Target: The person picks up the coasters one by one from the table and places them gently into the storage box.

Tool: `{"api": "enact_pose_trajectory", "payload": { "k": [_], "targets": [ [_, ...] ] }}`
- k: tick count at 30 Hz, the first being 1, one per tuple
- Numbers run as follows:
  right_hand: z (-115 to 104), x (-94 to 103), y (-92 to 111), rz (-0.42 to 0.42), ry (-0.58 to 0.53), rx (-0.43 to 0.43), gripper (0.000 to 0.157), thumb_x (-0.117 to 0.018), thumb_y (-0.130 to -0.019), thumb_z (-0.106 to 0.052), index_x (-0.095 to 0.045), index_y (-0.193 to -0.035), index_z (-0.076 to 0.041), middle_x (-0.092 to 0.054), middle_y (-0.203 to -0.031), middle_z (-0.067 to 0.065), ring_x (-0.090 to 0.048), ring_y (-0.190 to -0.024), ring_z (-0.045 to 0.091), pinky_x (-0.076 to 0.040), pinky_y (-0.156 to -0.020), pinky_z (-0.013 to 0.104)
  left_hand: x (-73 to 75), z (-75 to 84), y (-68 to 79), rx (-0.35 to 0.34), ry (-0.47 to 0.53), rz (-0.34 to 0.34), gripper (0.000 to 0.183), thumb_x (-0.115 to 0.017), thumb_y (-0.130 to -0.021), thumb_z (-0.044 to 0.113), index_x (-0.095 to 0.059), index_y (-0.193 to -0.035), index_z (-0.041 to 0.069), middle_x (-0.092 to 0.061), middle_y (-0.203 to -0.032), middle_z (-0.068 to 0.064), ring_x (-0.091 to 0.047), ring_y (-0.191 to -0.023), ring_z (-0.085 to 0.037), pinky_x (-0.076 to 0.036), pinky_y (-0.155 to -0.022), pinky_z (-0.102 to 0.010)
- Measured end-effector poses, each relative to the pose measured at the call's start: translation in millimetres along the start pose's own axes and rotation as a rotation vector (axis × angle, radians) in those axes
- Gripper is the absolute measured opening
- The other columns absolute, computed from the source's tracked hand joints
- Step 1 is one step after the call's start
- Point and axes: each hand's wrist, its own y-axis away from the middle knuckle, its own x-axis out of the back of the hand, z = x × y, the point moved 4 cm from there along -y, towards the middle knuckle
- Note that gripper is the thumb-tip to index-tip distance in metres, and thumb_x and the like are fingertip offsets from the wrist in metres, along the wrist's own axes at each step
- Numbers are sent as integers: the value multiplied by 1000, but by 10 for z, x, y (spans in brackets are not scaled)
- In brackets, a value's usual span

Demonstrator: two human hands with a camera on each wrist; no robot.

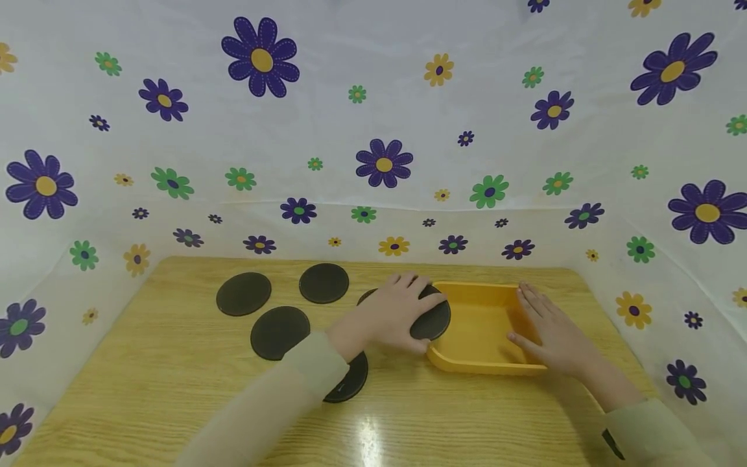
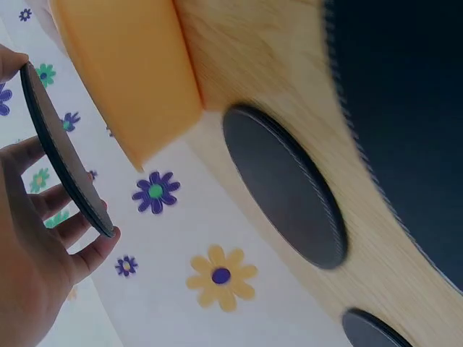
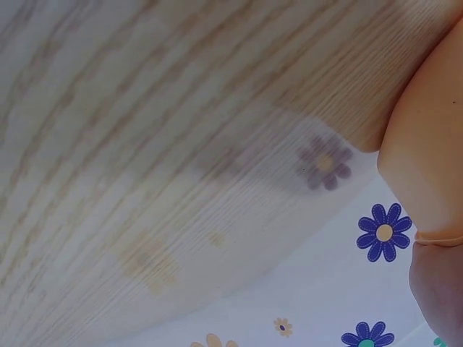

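Note:
In the head view my left hand (image 1: 397,314) grips a round black coaster (image 1: 433,319) by its edges, beside the left wall of an orange plastic tray (image 1: 487,368). The left wrist view shows this coaster (image 2: 69,155) tilted on edge between thumb and fingers, with a paler underside and stitched rim. My right hand (image 1: 551,334) rests on the tray's right side, its fingers fairly straight along the rim and the thumb toward the inside. Only a small part of the right hand (image 3: 438,289) shows against the tray (image 3: 427,144) in the right wrist view.
More black coasters lie flat on the wooden table (image 1: 175,389) to the left: one far left (image 1: 244,294), one at the back (image 1: 323,283), one nearer (image 1: 280,333). Another coaster (image 1: 350,383) is partly under the left forearm. A flower-patterned cloth (image 1: 327,130) surrounds the table.

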Motion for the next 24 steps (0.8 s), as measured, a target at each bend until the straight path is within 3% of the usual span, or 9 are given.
{"api": "enact_pose_trajectory", "payload": {
  "k": [12,20,24],
  "targets": [
    [-19,26,5,-3,-15,-14,91,-57,-107,-46,-17,-166,9,-13,-175,28,-14,-163,46,17,-126,19,-58,355,-461,-36,-45,-35,83,-67,-88,67,-45,-160,34,-47,-156,-5,-46,-141,-25,-43,-118,-45],
    [-21,27,0,-11,-20,-27,90,-56,-107,-47,-15,-167,7,-14,-175,28,-12,-164,44,13,-131,28,-192,471,-625,-27,-95,-102,84,-64,-91,71,-41,-163,36,-46,-161,-3,-45,-144,-25,-42,-120,-45],
    [-20,25,1,-5,-22,-23,89,-56,-107,-46,-16,-166,8,-16,-175,29,-13,-164,45,16,-127,22,-279,505,-660,-20,-103,-136,81,-64,-92,72,-44,-162,36,-47,-159,-2,-46,-143,-23,-43,-118,-42]
  ]
}}
